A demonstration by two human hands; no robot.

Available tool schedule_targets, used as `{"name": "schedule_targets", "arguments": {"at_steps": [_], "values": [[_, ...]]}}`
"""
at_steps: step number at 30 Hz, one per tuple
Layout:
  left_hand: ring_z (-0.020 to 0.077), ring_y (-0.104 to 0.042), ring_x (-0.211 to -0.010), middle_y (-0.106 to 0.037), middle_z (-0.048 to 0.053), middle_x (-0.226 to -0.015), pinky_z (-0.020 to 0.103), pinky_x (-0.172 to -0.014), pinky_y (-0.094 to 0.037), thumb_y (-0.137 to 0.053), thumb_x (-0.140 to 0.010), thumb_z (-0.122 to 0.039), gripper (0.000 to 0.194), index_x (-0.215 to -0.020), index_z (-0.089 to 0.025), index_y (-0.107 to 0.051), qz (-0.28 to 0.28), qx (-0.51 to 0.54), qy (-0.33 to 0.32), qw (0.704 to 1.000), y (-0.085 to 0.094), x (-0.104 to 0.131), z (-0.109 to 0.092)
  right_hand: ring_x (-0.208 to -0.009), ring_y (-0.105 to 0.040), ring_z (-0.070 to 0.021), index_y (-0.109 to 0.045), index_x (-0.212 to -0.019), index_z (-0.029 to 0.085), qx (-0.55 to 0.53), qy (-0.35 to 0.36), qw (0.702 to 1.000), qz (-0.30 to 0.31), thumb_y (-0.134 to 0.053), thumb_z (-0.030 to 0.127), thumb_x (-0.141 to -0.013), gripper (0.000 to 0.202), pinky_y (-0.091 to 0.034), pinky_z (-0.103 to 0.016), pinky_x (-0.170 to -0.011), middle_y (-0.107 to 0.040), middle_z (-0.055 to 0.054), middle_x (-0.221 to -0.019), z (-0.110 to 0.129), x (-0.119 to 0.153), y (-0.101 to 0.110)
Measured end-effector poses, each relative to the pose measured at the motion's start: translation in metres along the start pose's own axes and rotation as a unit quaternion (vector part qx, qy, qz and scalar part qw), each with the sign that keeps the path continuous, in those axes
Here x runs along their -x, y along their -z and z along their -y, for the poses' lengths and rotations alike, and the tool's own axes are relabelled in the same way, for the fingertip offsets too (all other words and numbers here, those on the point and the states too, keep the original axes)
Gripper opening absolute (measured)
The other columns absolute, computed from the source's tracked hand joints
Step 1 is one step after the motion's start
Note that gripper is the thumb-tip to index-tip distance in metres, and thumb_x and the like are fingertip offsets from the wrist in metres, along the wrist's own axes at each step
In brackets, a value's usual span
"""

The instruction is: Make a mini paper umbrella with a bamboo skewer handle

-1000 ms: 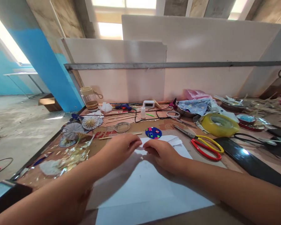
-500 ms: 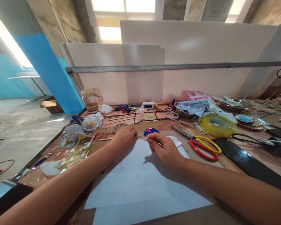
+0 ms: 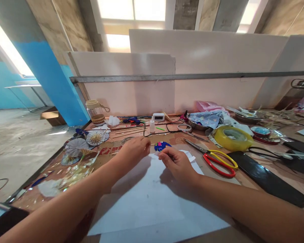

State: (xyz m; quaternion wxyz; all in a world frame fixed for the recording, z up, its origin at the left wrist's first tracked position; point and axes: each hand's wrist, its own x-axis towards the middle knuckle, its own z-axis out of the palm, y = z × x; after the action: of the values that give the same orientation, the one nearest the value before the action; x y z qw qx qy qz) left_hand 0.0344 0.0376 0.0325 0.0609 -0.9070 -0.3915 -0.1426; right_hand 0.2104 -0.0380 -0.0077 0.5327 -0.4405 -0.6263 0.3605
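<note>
My left hand point(image 3: 135, 150) is closed with the fingertips pinched together above the far edge of the white paper point(image 3: 142, 199). A thin wooden stick runs through its grip, mostly hidden by the fingers. Just across from it, my right hand point(image 3: 178, 163) pinches a small white piece point(image 3: 157, 153), too small to make out fully. Behind the two hands lies a round blue patterned piece point(image 3: 162, 145), partly covered by the right fingers. Folded white scraps point(image 3: 189, 155) rest at the paper's far right corner.
Scissors point(image 3: 220, 163) with red and yellow handles, a yellow tape roll point(image 3: 231, 137) and a black phone point(image 3: 268, 177) lie on the right. Pleated paper fans point(image 3: 77, 147) and scraps are at left. A small bottle point(image 3: 152, 125) and a glue gun point(image 3: 131, 120) stand farther back.
My left hand has risen slightly and turned, and less of the stick shows. The right hand keeps its pinch on the white piece. The view has tilted slightly up.
</note>
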Motion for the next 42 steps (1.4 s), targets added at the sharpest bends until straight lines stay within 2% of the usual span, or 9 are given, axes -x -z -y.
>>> {"name": "schedule_targets", "arguments": {"at_steps": [3, 5, 7, 11, 18, 24, 30, 37, 42], "values": [[0.0152, -0.067, -0.070, -0.072, -0.001, -0.082, 0.025, -0.065, -0.049, -0.049, -0.097, -0.024, 0.013, -0.105, -0.021, -0.060, -0.035, 0.050, 0.015, 0.998, 0.017, 0.019, -0.019, -0.058, -0.042, -0.0121, -0.066, -0.090, 0.021, -0.048, -0.007, 0.998, -0.028, -0.057, 0.039, -0.093, 0.020, -0.034, -0.025, -0.053, -0.050, 0.004, -0.064, 0.001, 0.003, -0.003], [0.0136, -0.067, -0.067, -0.072, -0.003, -0.079, 0.023, -0.059, -0.047, -0.048, -0.099, -0.030, 0.014, -0.102, -0.023, -0.060, -0.071, 0.160, 0.015, 0.984, 0.020, 0.034, -0.028, -0.057, -0.041, -0.0118, -0.066, -0.095, 0.021, -0.077, -0.012, 0.996, -0.036, -0.056, 0.037, -0.095, 0.019, -0.034, -0.025, -0.054, -0.048, 0.004, -0.064, 0.003, 0.006, -0.006], [0.0130, -0.067, -0.067, -0.073, -0.003, -0.081, 0.022, -0.059, -0.047, -0.047, -0.100, -0.030, 0.015, -0.105, -0.023, -0.059, -0.103, 0.222, 0.012, 0.970, 0.016, 0.046, -0.031, -0.059, -0.044, -0.0117, -0.065, -0.095, 0.021, -0.089, -0.010, 0.996, -0.027, -0.055, 0.037, -0.096, 0.018, -0.035, -0.024, -0.055, -0.048, 0.005, -0.064, 0.003, 0.008, -0.009], [0.0114, -0.067, -0.069, -0.073, -0.004, -0.085, 0.021, -0.062, -0.047, -0.050, -0.098, -0.025, 0.015, -0.110, -0.025, -0.059, -0.136, 0.262, 0.009, 0.955, 0.001, 0.057, -0.030, -0.058, -0.046, -0.0110, -0.062, -0.087, 0.020, -0.087, -0.020, 0.996, -0.002, -0.061, 0.038, -0.093, 0.018, -0.037, -0.024, -0.056, -0.050, 0.005, -0.062, 0.001, 0.008, -0.011], [0.0097, -0.065, -0.071, -0.071, -0.006, -0.085, 0.021, -0.067, -0.047, -0.053, -0.095, -0.020, 0.012, -0.103, -0.027, -0.058, -0.142, 0.280, -0.021, 0.949, -0.004, 0.064, -0.032, -0.058, -0.050, -0.0107, -0.061, -0.082, 0.020, -0.046, -0.008, 0.999, 0.012, -0.062, 0.033, -0.090, 0.015, -0.040, -0.022, -0.055, -0.055, 0.004, -0.065, 0.003, 0.013, -0.011], [0.0112, -0.062, -0.062, -0.072, -0.002, -0.082, 0.023, -0.056, -0.044, -0.048, -0.090, -0.013, 0.017, -0.099, -0.022, -0.060, -0.166, 0.241, -0.052, 0.955, 0.000, 0.067, -0.035, -0.061, -0.057, -0.0116, -0.064, -0.087, 0.021, 0.027, 0.028, 0.998, 0.044, -0.057, 0.031, -0.093, 0.013, -0.044, -0.023, -0.059, -0.061, 0.003, -0.066, 0.004, 0.017, -0.008], [0.0117, -0.061, -0.060, -0.070, -0.001, -0.077, 0.022, -0.055, -0.045, -0.048, -0.086, -0.013, 0.016, -0.095, -0.021, -0.059, -0.163, 0.242, -0.043, 0.955, -0.001, 0.067, -0.037, -0.063, -0.060, -0.0129, -0.062, -0.086, 0.021, 0.018, 0.022, 0.999, 0.046, -0.060, 0.030, -0.090, 0.010, -0.047, -0.023, -0.058, -0.062, 0.002, -0.068, 0.007, 0.016, -0.008], [0.0099, -0.058, -0.060, -0.067, -0.004, -0.076, 0.022, -0.058, -0.044, -0.052, -0.090, -0.012, 0.015, -0.100, -0.023, -0.053, -0.195, 0.240, -0.048, 0.950, -0.010, 0.068, -0.031, -0.066, -0.061, -0.0133, -0.060, -0.085, 0.021, 0.037, 0.037, 0.998, 0.045, -0.057, 0.030, -0.091, 0.011, -0.048, -0.025, -0.062, -0.063, 0.001, -0.071, 0.009, 0.014, -0.007], [0.0110, -0.061, -0.064, -0.069, -0.003, -0.078, 0.023, -0.063, -0.046, -0.046, -0.097, -0.013, 0.016, -0.094, -0.023, -0.058, -0.180, 0.243, -0.094, 0.948, -0.010, 0.066, -0.028, -0.066, -0.061, -0.0137, -0.059, -0.083, 0.021, 0.042, 0.014, 0.998, 0.053, -0.057, 0.033, -0.092, 0.015, -0.047, -0.024, -0.059, -0.063, 0.000, -0.070, 0.010, 0.015, -0.007]]}}
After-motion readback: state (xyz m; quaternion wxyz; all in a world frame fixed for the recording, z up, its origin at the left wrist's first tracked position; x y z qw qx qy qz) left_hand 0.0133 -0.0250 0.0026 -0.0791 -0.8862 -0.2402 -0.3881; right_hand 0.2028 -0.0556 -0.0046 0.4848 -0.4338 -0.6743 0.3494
